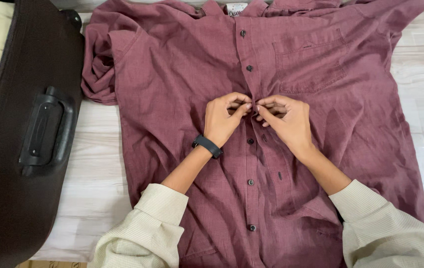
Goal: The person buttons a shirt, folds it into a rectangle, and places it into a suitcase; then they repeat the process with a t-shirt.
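— What are the two hands on?

— Both meet at the front placket of a maroon button-up shirt (172, 84), which lies spread flat, front up, on a pale wood-grain desk (92, 183). The collar points away from the person and the hem runs toward them.

— And the left hand?

— The left hand (224, 119), with a dark band on its wrist (207, 146), has its fingers (239, 106) curled in and pinched on the placket edge, about at mid-chest height of the shirt.

— The right?

— The right hand (286, 121) mirrors it: its fingers (266, 106) are closed on the opposite edge of the placket, the fingertips of both hands touching or nearly so. Whether a button sits between them I cannot tell; the fingers hide that spot.

— Which buttons can you see?

— Two dark buttons above the hands, near the collar, and three below, toward the hem. Below the hands the front gapes a little.

— Anything beside the shirt?

— A dark brown suitcase (8, 198) on the left, its black handle (48, 129) facing up, touching the shirt's bunched sleeve (97, 69). A chest pocket (311, 64) sits up and to the right of the hands. Both forearms wear cream sleeves.
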